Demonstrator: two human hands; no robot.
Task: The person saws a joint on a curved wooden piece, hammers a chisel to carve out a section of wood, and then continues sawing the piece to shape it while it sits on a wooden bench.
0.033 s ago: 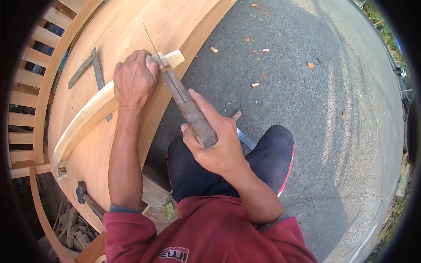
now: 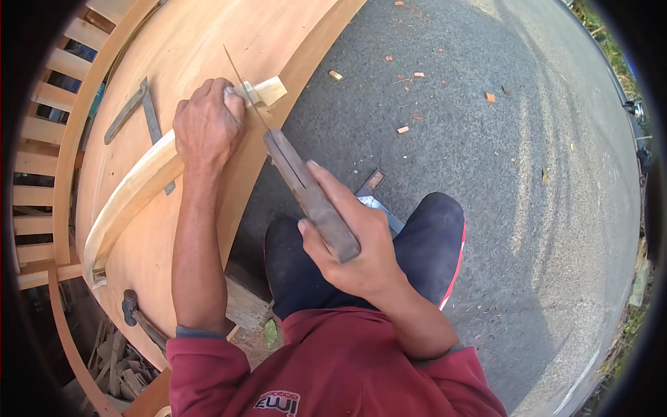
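My left hand (image 2: pixel 207 128) is closed around a pale wooden strip (image 2: pixel 135 187) and presses it down near its far end. The strip lies across a broad plywood panel (image 2: pixel 187 48), and its tip juts past my fingers. In my right hand (image 2: pixel 358 240) is a handsaw (image 2: pixel 309 191), gripped by its worn wooden handle. The thin blade, seen almost edge-on, crosses the strip just right of my left thumb. Its teeth and the depth of any cut are hidden.
On the panel rest a metal angle tool (image 2: pixel 128 115), partly under the strip, and a hammer (image 2: pixel 130 306). A try square (image 2: pixel 375 198) lies by my knees. Wood offcuts (image 2: pixel 403 130) dot the asphalt. Slatted wooden framing (image 2: pixel 38 163) stands at left.
My right hand has drawn the saw back toward my body and slightly right, so more blade shows between handle and strip. My left hand keeps its hold on the strip.
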